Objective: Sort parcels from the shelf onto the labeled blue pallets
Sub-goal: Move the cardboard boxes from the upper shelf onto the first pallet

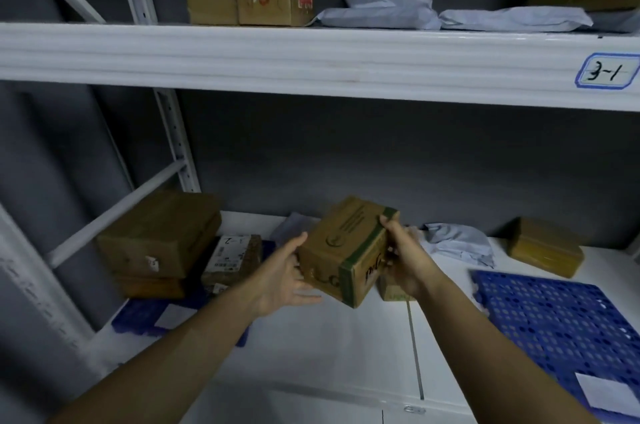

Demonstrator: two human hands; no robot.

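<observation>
Parcel (341, 247): clamped at its far corner by right hand (403, 260), fingers curled over the edge; propped from the other side by left hand (282, 273), fingers straight. Held tilted above lower shelf (329, 340), between left blue pallet (138, 318) bearing boxes (159, 236) and right blue pallet (554, 316).

Back wall (381, 153): dark grey, plain, in shadow.
Tag (606, 71): white, blue-bordered, handwritten "3-1", stuck on the upper shelf beam (277, 52), right end.

Your one head camera faces forward and a little down, close to the shelf (311, 52), which fills the whole frame.
</observation>
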